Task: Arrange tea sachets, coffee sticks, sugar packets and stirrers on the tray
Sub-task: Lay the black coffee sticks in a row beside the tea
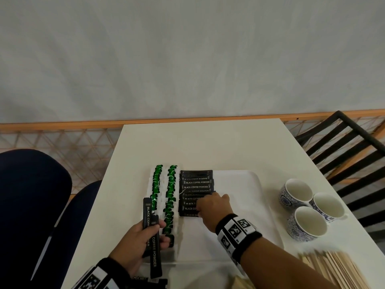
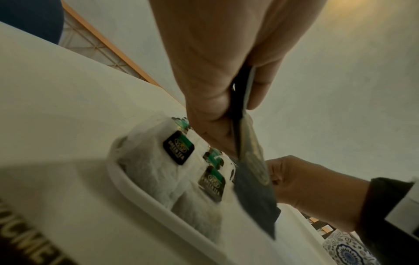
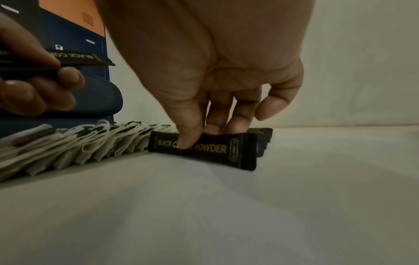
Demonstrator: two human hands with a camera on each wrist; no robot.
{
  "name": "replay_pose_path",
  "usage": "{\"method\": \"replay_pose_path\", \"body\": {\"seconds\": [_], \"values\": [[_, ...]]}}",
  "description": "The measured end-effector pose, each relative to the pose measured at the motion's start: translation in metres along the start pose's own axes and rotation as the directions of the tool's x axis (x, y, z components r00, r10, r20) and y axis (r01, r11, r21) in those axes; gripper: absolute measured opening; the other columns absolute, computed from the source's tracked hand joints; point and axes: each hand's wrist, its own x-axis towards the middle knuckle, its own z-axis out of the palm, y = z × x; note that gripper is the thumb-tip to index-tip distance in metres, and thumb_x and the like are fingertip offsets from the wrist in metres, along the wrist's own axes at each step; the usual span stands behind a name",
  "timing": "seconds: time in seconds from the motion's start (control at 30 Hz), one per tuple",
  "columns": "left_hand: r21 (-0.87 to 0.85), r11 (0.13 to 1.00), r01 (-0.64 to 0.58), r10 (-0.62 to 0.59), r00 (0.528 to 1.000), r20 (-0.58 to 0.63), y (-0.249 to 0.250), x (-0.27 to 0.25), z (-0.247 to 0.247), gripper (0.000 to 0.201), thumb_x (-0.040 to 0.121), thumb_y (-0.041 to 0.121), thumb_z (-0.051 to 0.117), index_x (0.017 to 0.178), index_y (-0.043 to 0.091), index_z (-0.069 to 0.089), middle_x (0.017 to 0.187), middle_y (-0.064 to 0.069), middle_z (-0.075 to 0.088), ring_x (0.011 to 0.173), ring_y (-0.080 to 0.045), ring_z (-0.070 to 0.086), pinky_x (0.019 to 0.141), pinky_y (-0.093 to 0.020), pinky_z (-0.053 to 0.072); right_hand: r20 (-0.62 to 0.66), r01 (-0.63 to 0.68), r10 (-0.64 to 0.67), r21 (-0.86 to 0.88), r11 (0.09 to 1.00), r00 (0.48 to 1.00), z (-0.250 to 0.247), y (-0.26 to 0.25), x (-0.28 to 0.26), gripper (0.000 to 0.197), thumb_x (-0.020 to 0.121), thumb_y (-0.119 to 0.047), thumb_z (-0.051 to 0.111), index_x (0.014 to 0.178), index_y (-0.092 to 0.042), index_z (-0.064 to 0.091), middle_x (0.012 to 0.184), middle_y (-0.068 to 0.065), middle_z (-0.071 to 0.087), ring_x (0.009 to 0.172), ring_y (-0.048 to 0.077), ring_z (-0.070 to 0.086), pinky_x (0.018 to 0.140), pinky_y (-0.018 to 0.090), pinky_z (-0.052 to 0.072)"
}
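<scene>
Head view: glossy black coffee sticks, gold-lettered, overlapping beneath right hand

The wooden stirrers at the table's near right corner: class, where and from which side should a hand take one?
Pinch a wooden stirrer from above, thumb and finger on its two long edges, near the end toward the cups. Each is thin and lies flat in a packed fan, so no finger fits underneath; those ends look the most reachable.

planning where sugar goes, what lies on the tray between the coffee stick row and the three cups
In the head view, only bare white tray and then bare white table lie between the row of black coffee sticks and the three blue-patterned cups.
</scene>
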Motion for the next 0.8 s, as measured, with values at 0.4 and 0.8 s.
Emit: {"method": "replay_pose_path", "body": {"seconds": [0.4, 0.8], "values": [[-0.026, 1.0, -0.008, 0.008, 1.0, -0.008, -0.0045, 0.0032, -0.003, 0.02, 0.098, 0.009, 0.048, 0.104, 0.001, 0.065, 0.082, -0.028, 0.067, 0.076, -0.033, 0.067, 0.072, -0.038, 0.054, -0.104, 0.006, 0.0, 0.053, 0.999, 0.995, 0.0026, -0.0043, 0.0031, 0.016, 0.095, -0.023, 0.051, 0.109, -0.023, 0.057, 0.107, 0.0, 0.058, 0.103, 0.024, 0.049, 0.09, 0.042, 0.034], [0.067, 0.995, -0.079, 0.081, 0.996, -0.037, -0.0025, 0.0078, -0.0061, 0.02, 0.097, 0.014, 0.052, 0.101, 0.008, 0.071, 0.06, 0.002, 0.043, 0.051, -0.01, 0.032, 0.046, -0.018, 0.028, -0.119, 0.008, -0.003, 0.043, 0.999, 0.993, 0.001, -0.0046, -0.0004, 0.017, 0.091, -0.023, 0.054, 0.108, -0.023, 0.052, 0.107, 0.0, 0.056, 0.101, 0.023, 0.048, 0.09, 0.041, 0.036]]}}
